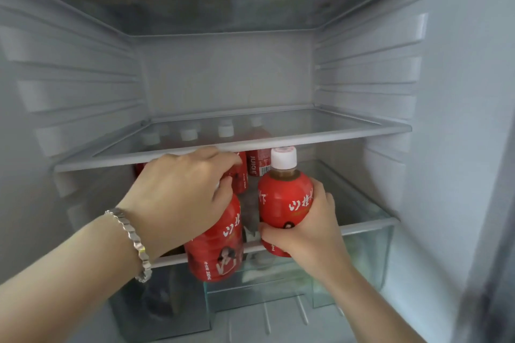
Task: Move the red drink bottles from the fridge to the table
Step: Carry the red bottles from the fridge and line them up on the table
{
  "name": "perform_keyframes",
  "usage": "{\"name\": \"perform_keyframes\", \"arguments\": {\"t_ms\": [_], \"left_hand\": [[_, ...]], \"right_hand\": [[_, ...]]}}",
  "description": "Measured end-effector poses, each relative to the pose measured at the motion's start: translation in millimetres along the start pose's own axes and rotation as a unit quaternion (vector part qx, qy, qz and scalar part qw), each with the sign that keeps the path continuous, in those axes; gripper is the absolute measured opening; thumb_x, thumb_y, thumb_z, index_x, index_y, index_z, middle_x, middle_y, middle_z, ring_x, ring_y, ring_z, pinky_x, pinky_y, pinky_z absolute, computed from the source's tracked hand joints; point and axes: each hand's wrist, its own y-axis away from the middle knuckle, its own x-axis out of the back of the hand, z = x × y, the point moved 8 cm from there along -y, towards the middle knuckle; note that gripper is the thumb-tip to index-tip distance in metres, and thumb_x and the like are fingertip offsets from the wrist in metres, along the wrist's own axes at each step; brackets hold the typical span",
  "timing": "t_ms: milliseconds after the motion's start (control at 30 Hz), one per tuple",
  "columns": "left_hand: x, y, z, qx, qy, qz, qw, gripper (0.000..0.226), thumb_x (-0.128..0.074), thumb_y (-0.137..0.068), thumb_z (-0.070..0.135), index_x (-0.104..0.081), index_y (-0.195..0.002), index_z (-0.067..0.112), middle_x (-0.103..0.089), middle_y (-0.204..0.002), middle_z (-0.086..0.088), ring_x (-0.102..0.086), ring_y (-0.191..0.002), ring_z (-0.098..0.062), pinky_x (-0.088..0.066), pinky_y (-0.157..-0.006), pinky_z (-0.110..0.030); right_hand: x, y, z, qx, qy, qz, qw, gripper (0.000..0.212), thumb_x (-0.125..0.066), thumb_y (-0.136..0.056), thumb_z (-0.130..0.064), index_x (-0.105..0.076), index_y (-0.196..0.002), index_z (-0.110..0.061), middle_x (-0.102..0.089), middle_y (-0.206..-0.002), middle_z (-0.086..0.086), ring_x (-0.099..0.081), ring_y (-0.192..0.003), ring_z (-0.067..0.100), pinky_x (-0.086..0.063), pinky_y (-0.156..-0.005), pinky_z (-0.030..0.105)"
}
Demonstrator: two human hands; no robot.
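We find the left hand [181, 195] (silver bracelet [131, 239] at the wrist) curled over the top of a tilted red drink bottle [216, 248], its cap hidden, at the front edge of the lower fridge shelf [370, 224]. The right hand [306, 227] wraps the lower body of an upright white-capped bottle [282, 200]. Further red bottles [257, 163] stand behind, beneath the glass shelf [306, 136].

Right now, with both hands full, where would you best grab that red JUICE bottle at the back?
Around its body, coming in level from the front. The JUICE bottle stands upright with its top tucked under the glass shelf, so there is likely no room to come from above.
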Motion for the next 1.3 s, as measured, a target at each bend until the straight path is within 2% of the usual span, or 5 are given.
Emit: {"name": "perform_keyframes", "arguments": {"t_ms": [500,700,1033,1200,1300], "left_hand": [[10.9,1.2,-0.4,0.007,0.029,0.043,0.999,0.109,0.007,-0.041,0.097,-0.048,-0.112,0.037,-0.062,-0.069,0.014,-0.055,-0.061,-0.007,-0.024,-0.048,-0.011],[4.0,6.1,0.4,-0.078,0.059,-0.037,0.995,0.067,-0.030,-0.061,0.088,-0.062,-0.071,0.030,-0.054,-0.055,0.017,-0.049,-0.046,-0.004,-0.031,-0.043,-0.013],[5.3,14.6,-33.3,0.011,0.114,-0.039,0.993,0.042,-0.031,-0.066,0.068,-0.055,-0.072,0.034,-0.048,-0.049,0.017,-0.052,-0.059,0.009,-0.023,-0.048,-0.008],[11.6,19.7,-48.6,0.028,0.051,-0.021,0.998,0.043,-0.033,-0.067,0.065,-0.058,-0.064,0.030,-0.041,-0.042,0.018,-0.038,-0.038,0.004,-0.022,-0.043,-0.013],[15.7,24.6,-52.6,0.009,-0.025,-0.023,0.999,0.040,-0.040,-0.069,0.058,-0.059,-0.055,0.026,-0.046,-0.039,0.011,-0.038,-0.033,-0.009,-0.015,-0.042,-0.007]], "right_hand": [[-9.6,10.7,-41.1,0.158,0.155,-0.051,0.974,0.078,-0.081,-0.051,-0.018,-0.041,-0.114,-0.040,-0.055,-0.103,-0.020,-0.056,-0.093,0.005,-0.046,-0.077,0.023],[-12.9,21.5,-51.1,0.174,0.187,-0.065,0.965,0.078,-0.079,-0.056,-0.024,-0.039,-0.122,-0.038,-0.049,-0.104,-0.022,-0.053,-0.093,0.004,-0.045,-0.077,0.022],[-30.9,23.7,-84.7,0.188,0.227,-0.167,0.941,0.082,-0.081,-0.058,-0.030,-0.035,-0.125,-0.040,-0.049,-0.104,-0.022,-0.052,-0.090,0.003,-0.043,-0.075,0.020],[-43.0,8.0,-63.9,-0.003,0.019,-0.313,0.949,0.059,-0.061,-0.069,-0.064,-0.052,-0.119,-0.035,-0.061,-0.112,-0.018,-0.059,-0.104,0.003,-0.045,-0.100,0.029],[-41.1,-29.6,-31.9,-0.060,0.038,-0.213,0.974,0.043,-0.050,-0.090,-0.053,-0.065,-0.114,-0.021,-0.066,-0.104,-0.008,-0.060,-0.100,0.010,-0.043,-0.092,0.026]]}}
